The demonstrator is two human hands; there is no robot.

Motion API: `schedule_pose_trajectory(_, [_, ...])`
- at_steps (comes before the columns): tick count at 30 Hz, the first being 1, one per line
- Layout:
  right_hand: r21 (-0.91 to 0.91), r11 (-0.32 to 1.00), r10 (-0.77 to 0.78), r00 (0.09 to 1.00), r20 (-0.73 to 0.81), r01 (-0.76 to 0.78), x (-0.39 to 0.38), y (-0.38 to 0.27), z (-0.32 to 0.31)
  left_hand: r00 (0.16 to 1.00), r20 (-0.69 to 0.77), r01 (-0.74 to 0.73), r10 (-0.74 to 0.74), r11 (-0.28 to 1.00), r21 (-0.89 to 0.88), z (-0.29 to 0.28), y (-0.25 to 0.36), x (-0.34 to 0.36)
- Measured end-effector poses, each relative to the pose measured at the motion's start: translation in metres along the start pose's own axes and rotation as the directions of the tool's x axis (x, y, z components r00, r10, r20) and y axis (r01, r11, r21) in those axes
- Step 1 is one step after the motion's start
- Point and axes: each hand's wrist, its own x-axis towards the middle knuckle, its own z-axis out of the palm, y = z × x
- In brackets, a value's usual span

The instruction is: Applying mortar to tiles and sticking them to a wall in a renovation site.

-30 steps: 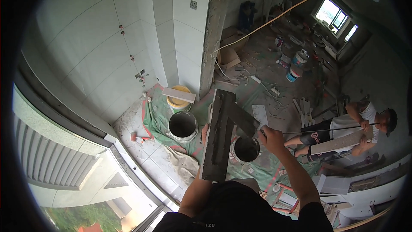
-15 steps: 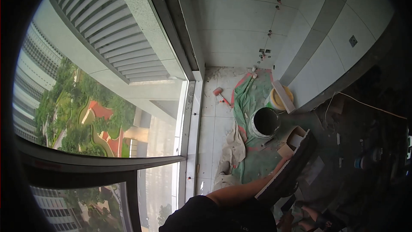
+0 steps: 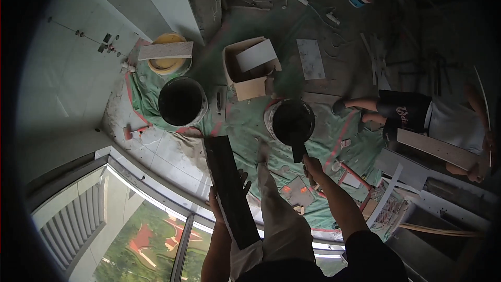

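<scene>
Fingers of left hand curled round the edges of a long dark tile, held flat from beneath and pointing toward the black bucket. Right hand clenched on a dark trowel handle just below the mortar bucket, above the green floor sheet.

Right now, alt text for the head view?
Seen from above, the left hand holds a long dark tile while the right hand grips a trowel at a dark bucket. A second bucket and a cardboard box sit on green sheeting.
</scene>
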Motion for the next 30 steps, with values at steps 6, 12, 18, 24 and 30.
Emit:
schedule_pose_trajectory(6, [0.082,0.996,-0.033,0.998,-0.059,0.038,0.111,0.046,0.042,0.990,-0.066,0.128,-0.126,0.991,0.025,-0.057,-0.075,0.081])
schedule_pose_trajectory(12, [-0.117,0.992,0.051,0.997,0.054,-0.044,0.048,0.107,0.007,0.968,-0.140,0.208,-0.206,0.978,0.000,-0.048,-0.126,0.127])
schedule_pose_trajectory(18, [-0.850,0.354,-0.504,0.845,0.177,0.389,0.036,0.033,-0.085,0.958,-0.051,0.286,-0.284,0.957,0.042,-0.063,-0.154,0.166])
schedule_pose_trajectory(24, [-0.943,-0.089,-0.357,0.873,0.332,0.322,0.104,-0.047,-0.077,0.923,-0.073,0.384,-0.378,0.916,0.118,-0.118,-0.172,0.203])
schedule_pose_trajectory(30, [-0.935,0.046,-0.223,0.916,0.335,0.353,0.107,-0.042,-0.025,0.895,-0.084,0.446,-0.439,0.885,0.135,-0.172,-0.162,0.213])
